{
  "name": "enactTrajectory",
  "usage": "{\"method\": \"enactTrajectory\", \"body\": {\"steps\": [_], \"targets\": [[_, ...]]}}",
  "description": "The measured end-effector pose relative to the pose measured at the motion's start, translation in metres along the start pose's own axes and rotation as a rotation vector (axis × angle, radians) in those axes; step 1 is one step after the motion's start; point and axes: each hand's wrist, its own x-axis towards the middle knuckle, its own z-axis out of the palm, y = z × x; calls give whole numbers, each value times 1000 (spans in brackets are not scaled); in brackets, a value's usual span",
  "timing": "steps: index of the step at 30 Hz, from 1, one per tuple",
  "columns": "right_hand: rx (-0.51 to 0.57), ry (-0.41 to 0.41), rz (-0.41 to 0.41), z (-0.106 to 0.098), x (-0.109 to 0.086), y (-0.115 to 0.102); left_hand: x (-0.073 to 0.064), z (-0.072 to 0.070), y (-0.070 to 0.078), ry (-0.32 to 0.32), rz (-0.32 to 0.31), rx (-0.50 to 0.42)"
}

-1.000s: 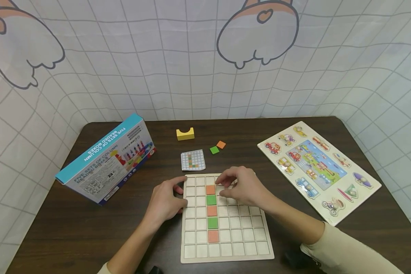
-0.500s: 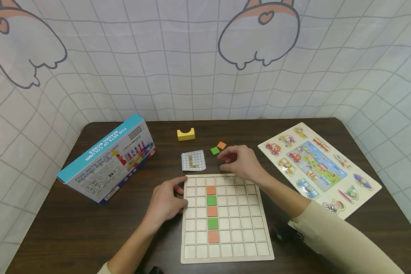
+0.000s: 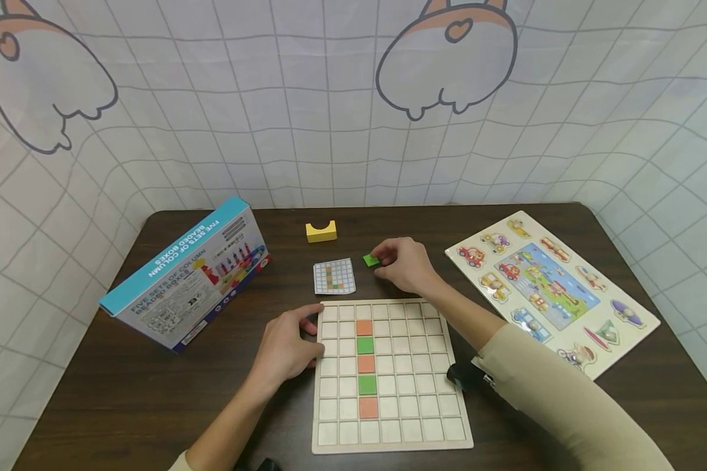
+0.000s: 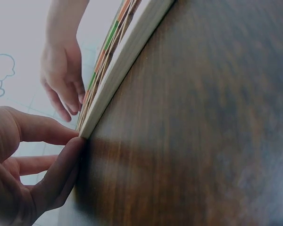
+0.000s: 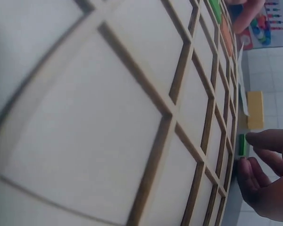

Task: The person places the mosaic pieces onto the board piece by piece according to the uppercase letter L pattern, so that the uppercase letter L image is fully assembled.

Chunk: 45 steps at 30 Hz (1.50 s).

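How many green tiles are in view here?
3: a farther green tile and a nearer green tile in the third column from the left on the board, plus a loose green tile by the right hand. That hand may hide others.

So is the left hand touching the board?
Touching. The left wrist view shows the left hand with its fingertips right against the board's edge, with no gap.

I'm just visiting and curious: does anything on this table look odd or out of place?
Nothing looks spilled or damaged. The yellow block seems the odd one out: it sits beyond the pattern card, thick and notched, unlike the flat tiles on the grid board.
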Motion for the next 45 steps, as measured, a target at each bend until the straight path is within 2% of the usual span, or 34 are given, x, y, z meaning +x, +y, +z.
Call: {"method": "enactTrajectory", "body": {"steps": [7,24,34,45], "targets": [[-25,6,3,3,9,-1,-1,-1,0,-2,5,-6],[-101,-65,3,7,22,-7,0,0,1,-15,-17,-4],[-124,-99,5,5,24,-9,2,-1,-1,-14,-11,-2],[-148,-102,-45,3,22,-13,1,-1,-2,-9,-8,4]]}}
